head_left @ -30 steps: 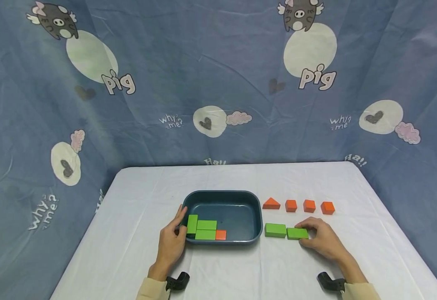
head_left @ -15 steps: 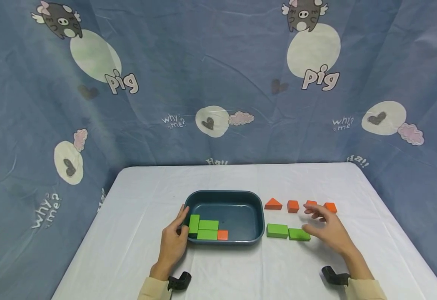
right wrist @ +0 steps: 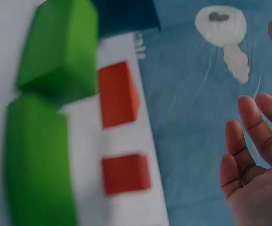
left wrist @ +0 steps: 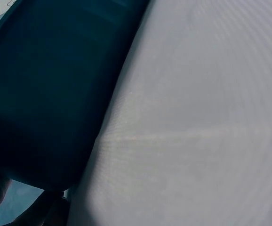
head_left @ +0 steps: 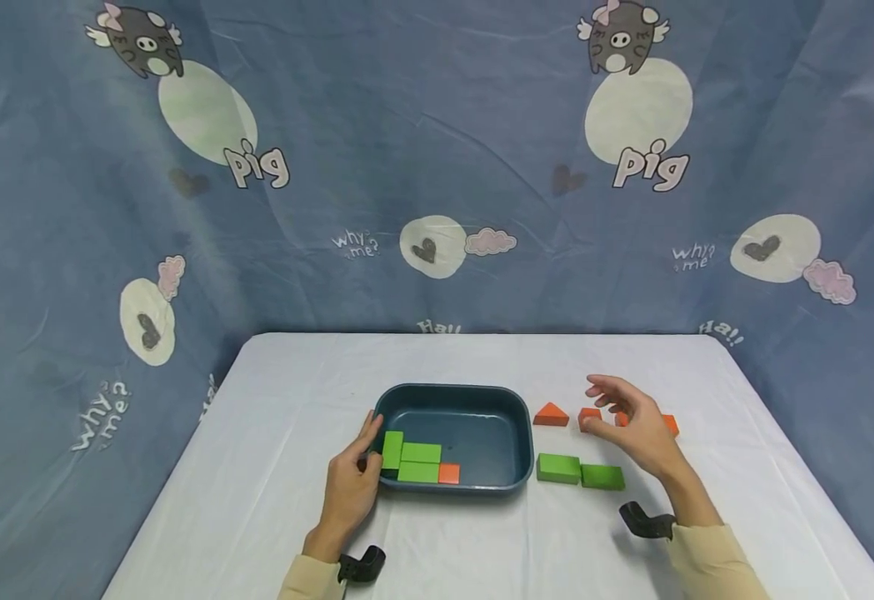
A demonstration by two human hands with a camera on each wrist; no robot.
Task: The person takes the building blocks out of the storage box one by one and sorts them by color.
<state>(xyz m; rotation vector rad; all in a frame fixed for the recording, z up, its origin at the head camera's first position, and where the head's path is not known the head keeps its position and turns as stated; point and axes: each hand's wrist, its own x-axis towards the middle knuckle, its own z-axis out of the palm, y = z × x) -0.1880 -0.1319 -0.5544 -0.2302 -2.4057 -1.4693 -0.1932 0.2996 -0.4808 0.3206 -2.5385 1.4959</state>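
My left hand [head_left: 351, 487] holds the dark blue tray [head_left: 522, 400] at its left side, fingertips and thumb at the rim. In the left wrist view the tray [left wrist: 56, 84] hides most of that hand. Inside the tray lie several green blocks [head_left: 419, 472] and one orange block [head_left: 448, 473]. My right hand [head_left: 642, 433] hovers over the row of orange cubes, thumb and fingers apart, with nothing between them. It partly covers an orange cube [head_left: 671, 422] and its neighbour; another orange cube [head_left: 589, 414] shows by the thumb. In the right wrist view the fingers [right wrist: 251, 117] are spread.
An orange triangular block [head_left: 551, 415] sits just right of the tray. Nearer the front, a green block [head_left: 558, 468] and a second, thinner-looking green block [head_left: 602, 477] lie end to end. A white cloth [head_left: 466, 550] covers the table; a blue patterned curtain [head_left: 302, 275] hangs behind.
My right hand has let go of the right-hand green block, lifted off it, and moved forward and left over the orange cubes. My left hand has stayed at the tray.
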